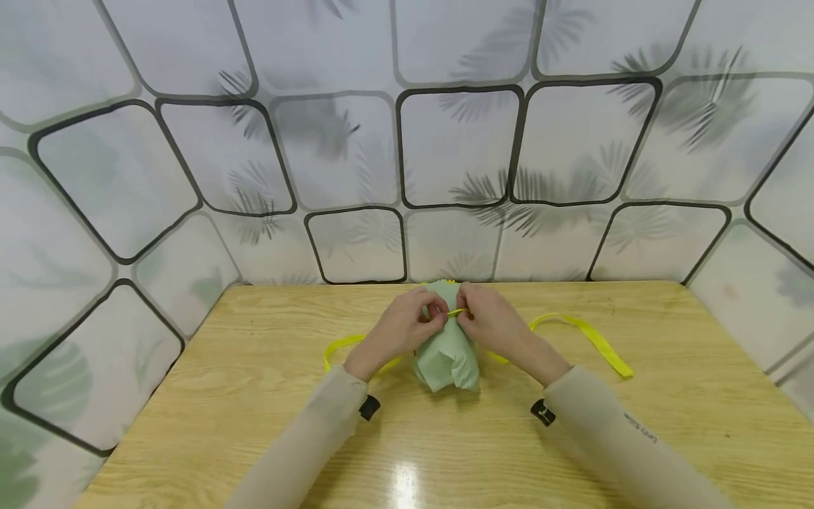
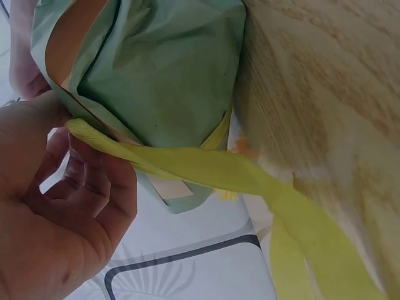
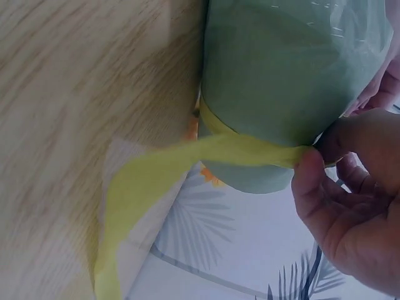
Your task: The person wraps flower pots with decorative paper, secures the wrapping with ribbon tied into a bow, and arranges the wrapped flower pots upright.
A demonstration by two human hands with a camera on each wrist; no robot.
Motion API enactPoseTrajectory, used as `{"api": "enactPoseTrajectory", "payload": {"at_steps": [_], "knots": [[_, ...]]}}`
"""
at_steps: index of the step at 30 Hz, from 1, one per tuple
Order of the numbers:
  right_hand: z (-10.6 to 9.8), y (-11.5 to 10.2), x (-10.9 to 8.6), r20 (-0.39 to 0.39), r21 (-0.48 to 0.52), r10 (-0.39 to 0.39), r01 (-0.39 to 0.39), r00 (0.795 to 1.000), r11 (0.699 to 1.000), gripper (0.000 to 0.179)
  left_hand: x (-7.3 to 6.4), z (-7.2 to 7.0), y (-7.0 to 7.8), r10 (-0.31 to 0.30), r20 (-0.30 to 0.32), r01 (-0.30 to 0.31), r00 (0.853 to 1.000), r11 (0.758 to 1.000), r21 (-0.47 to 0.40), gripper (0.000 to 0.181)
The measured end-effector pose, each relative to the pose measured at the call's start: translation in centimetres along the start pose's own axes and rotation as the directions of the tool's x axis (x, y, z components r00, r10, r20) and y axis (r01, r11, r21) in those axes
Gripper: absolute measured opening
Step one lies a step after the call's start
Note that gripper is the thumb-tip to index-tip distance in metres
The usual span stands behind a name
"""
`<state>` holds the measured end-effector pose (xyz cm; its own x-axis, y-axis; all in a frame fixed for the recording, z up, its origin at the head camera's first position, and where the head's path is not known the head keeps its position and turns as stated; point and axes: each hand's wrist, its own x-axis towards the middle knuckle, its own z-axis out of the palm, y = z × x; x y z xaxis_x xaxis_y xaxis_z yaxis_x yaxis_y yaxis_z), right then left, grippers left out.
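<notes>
A pale green paper-wrapped bundle (image 1: 445, 353) lies on the table, with small yellow-orange petals (image 3: 211, 177) peeking out at its far end. A yellow ribbon (image 1: 600, 343) runs around the bundle, its loose tails trailing to both sides. Over the bundle's upper part, my left hand (image 1: 407, 318) pinches the ribbon between thumb and fingers. My right hand (image 1: 492, 319) pinches the ribbon close by on the other side, thumb against index finger in the right wrist view. A short stretch of ribbon spans between the two hands. In the left wrist view a brown inner layer (image 2: 67, 44) shows at the wrap's folded edge.
The light wooden table (image 1: 254, 424) extends around the bundle on every side. Behind it and along both sides stands a pale patterned backdrop (image 1: 458, 148) with dark outlines and leaf prints. Black wrist straps (image 1: 543, 412) show under the sleeves.
</notes>
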<state>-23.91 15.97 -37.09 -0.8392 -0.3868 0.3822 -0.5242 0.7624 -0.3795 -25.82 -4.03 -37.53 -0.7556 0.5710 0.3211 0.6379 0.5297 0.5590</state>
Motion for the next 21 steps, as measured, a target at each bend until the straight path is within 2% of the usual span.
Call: {"api": "enactPoseTrajectory", "payload": {"at_steps": [4,7,13,21], "knots": [[0.21,0.21,-0.09,-0.018,0.034,-0.004,0.005,1.0,0.999,0.02,-0.04,0.25,-0.05,0.002,-0.002,-0.002,1.0,1.0,0.002,0.009],[0.3,0.31,-0.24,-0.031,0.023,0.0,0.001,1.0,1.0,0.019,-0.07,0.31,-0.08,0.006,-0.005,-0.006,1.0,1.0,0.001,0.009],[0.17,0.29,-0.27,-0.022,0.029,0.006,-0.005,1.0,1.0,0.019,-0.13,0.31,-0.1,0.003,-0.01,-0.003,1.0,1.0,0.003,0.009],[-0.19,0.58,-0.2,-0.016,0.052,-0.032,0.033,0.999,0.998,0.013,-0.16,0.19,-0.05,0.019,-0.026,-0.018,0.999,1.0,0.007,0.01]]}}
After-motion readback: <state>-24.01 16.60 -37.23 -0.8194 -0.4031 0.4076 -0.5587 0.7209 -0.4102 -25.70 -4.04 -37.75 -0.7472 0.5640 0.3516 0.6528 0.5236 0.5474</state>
